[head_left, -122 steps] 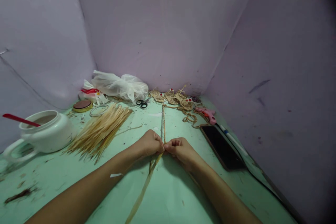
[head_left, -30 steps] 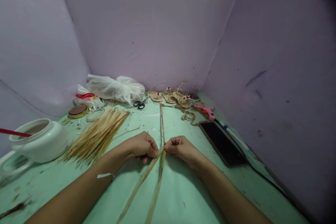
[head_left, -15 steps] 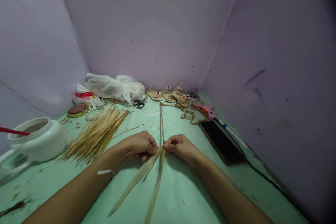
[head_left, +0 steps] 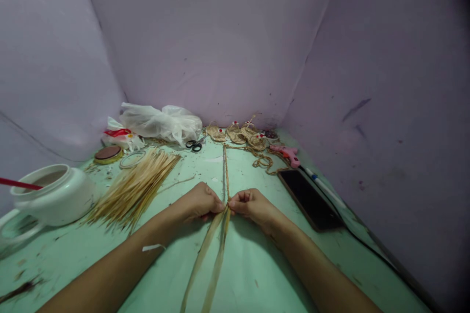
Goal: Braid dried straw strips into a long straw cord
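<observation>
Both loose strips now lie closer together at lower centre; left hand and right hand pinch the braid, twisting on.

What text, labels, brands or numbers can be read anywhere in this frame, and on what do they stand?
No text in this frame can be read.
On the red-and-white packet there may be print, but it is too blurred to read.
The phone has a dark screen that shows nothing.
The pink glue gun, white jar and round lid have no legible marks.
The straw strips, pinched by the left hand and right hand, are plain.
</observation>
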The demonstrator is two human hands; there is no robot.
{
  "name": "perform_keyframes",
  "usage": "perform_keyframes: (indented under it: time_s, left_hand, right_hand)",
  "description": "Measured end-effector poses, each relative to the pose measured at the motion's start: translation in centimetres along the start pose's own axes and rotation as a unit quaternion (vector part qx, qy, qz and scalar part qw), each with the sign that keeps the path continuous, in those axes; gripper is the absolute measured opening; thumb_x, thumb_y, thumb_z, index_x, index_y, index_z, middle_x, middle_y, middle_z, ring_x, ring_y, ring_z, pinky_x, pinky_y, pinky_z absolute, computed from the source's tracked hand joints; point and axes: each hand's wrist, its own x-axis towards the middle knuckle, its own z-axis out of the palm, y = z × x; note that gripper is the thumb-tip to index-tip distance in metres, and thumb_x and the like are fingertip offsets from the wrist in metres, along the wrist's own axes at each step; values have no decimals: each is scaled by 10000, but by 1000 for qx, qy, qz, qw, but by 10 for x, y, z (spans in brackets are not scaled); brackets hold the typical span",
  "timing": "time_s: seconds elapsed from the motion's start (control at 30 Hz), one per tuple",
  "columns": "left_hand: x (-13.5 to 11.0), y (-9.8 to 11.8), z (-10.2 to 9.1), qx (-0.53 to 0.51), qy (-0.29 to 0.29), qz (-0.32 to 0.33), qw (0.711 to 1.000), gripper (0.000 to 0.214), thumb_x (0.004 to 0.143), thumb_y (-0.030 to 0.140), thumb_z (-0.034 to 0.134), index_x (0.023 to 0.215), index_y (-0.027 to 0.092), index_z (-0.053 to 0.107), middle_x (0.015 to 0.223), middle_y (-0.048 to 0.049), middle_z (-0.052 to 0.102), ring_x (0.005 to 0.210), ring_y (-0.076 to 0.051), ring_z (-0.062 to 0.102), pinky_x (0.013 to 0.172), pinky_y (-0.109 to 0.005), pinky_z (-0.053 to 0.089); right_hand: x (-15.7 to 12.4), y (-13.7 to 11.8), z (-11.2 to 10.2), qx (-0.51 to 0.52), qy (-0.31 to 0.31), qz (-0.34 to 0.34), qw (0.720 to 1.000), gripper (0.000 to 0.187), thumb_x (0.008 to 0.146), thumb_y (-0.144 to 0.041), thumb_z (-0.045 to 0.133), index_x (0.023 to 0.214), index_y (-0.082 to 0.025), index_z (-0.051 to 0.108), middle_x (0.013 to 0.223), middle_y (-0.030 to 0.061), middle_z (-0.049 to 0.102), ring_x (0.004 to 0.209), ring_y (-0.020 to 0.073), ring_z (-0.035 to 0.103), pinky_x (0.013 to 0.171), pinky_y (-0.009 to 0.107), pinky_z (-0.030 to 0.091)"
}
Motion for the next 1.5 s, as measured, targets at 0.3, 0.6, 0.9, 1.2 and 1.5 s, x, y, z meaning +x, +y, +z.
perform_keyframes:
  time_s: [0.3, 0.6, 0.9, 1.2, 1.5]
  left_hand:
    - [5, 0, 5, -4, 26, -9, 1000, 52, 531, 159, 541, 514, 111, 550, 311, 50, 378, 290, -53, 310, 328, -181, 209]
    - [-1, 2, 1, -25, -37, -20, 999, 254, 587, 306, 542, 643, 74, 628, 342, 26, 416, 287, -48, 296, 328, -188, 187]
    - [7, 2, 4, -18, 24, -8, 1000, 96, 499, 161, 505, 499, 98, 578, 287, 54, 332, 293, -49, 268, 320, -187, 156]
    - [5, 4, 11, -95, -25, -59, 993, 115, 537, 217, 543, 504, 107, 540, 355, 8, 457, 286, -64, 344, 297, -182, 203]
    - [2, 3, 21, -57, 66, -30, 996, 214, 575, 217, 595, 756, 156, 501, 311, 89, 383, 254, -64, 315, 300, -160, 195]
  right_hand:
    - [0, 1, 1, 24, 8, -12, 1000, 167, 558, -263, 619, 523, -121, 538, 379, -62, 395, 374, 29, 229, 418, 217, 117]
    - [0, 0, 2, 30, 21, -6, 999, 139, 541, -230, 622, 525, -116, 545, 409, -45, 467, 373, 26, 272, 410, 210, 138]
    - [3, 4, 4, 24, 26, -18, 999, 145, 532, -233, 623, 487, -112, 556, 386, -43, 462, 371, 26, 282, 411, 205, 166]
    - [-1, 1, 5, 31, 49, 34, 998, 76, 518, -185, 590, 540, -113, 580, 386, -49, 463, 315, 26, 301, 361, 196, 134]
    - [3, 4, -2, 86, 17, 32, 996, 97, 500, -184, 596, 554, -113, 556, 391, -67, 424, 317, 11, 267, 363, 194, 86]
